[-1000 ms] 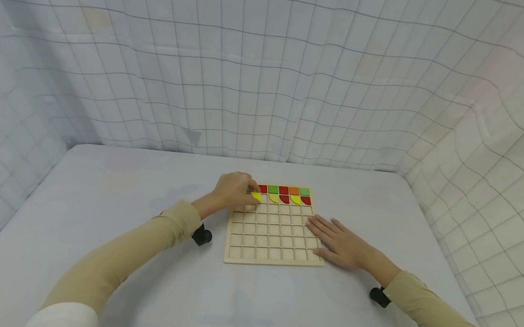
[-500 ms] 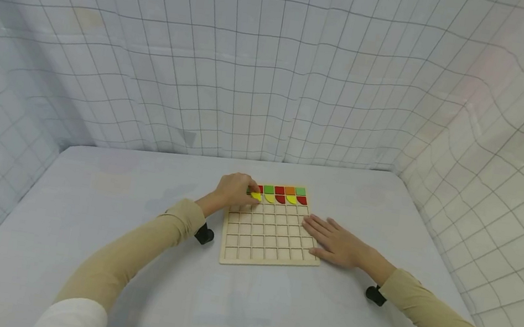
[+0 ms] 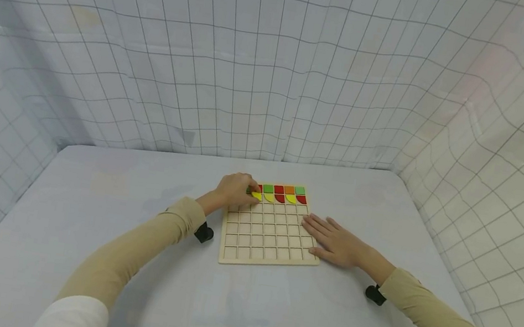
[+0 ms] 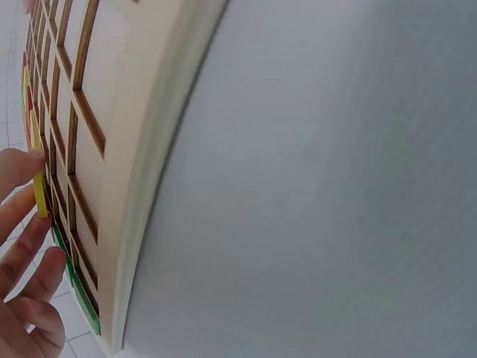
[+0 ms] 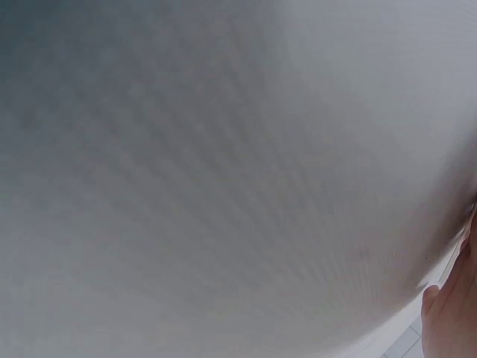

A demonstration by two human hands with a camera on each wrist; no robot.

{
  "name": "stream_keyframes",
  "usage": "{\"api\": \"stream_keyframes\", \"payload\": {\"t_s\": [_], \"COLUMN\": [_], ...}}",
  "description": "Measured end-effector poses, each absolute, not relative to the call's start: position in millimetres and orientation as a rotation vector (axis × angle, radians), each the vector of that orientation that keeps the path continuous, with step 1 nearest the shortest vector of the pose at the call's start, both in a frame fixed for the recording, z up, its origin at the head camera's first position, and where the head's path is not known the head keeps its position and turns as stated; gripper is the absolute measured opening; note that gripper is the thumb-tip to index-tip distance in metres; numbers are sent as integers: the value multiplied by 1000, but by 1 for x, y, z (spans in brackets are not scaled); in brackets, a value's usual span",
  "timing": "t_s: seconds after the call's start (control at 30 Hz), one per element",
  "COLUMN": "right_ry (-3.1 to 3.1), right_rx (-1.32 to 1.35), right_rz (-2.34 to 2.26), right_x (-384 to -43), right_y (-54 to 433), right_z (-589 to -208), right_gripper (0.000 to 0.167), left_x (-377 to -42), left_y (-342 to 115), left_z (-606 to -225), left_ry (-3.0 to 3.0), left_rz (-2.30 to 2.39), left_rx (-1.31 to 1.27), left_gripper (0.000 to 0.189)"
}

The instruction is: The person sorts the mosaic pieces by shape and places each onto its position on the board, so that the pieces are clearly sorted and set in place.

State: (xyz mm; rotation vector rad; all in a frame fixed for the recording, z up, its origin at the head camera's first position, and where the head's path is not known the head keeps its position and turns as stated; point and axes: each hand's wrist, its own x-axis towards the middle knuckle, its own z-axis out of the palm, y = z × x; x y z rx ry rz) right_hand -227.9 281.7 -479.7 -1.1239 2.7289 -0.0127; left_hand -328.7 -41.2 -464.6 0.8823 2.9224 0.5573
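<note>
A square wooden grid board (image 3: 256,241) lies flat on the table. My left hand (image 3: 234,189) reaches over its far left part and pinches a yellow quarter-circle tile (image 3: 257,196) between thumb and fingers. In the left wrist view that yellow tile (image 4: 39,192) sits at the board's cells, with a green tile (image 4: 80,294) near the corner. Whether it lies fully inside its cell I cannot tell. My right hand (image 3: 337,244) rests with straight fingers on the board's right edge. Only part of the right hand (image 5: 453,313) shows in the right wrist view.
Square red, green and orange tiles (image 3: 289,190) fill the visible far row. Yellow and red quarter-circle tiles (image 3: 279,198) stand in the second row. A pale cloth covers the table (image 3: 153,293), and grid-patterned curtains (image 3: 274,76) enclose its back and sides.
The head view has shifted slightly, so board and right hand appear a little further left. The left hand keeps its pinch on the yellow tile at nearly the same cell.
</note>
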Motion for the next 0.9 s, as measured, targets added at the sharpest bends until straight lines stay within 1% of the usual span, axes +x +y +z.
{"api": "stream_keyframes", "payload": {"t_s": [0.17, 0.37, 0.63, 0.9], "right_ry": [2734, 2731, 2730, 2728], "right_rx": [-1124, -1130, -1126, -1132], "right_rz": [-2, -16, -28, -26], "right_x": [-229, -229, -229, -230], "right_y": [282, 283, 283, 284], "right_z": [-480, -481, -482, -483], "right_gripper": [70, 70, 70, 70], "left_x": [-330, -327, -328, -326], "left_y": [-43, -47, -51, -49], "left_z": [-466, -467, -468, -468], "left_ry": [2904, 2936, 2978, 2969], "left_rz": [552, 548, 547, 560], "left_rx": [929, 922, 914, 897], "left_gripper": [31, 32, 27, 26]}}
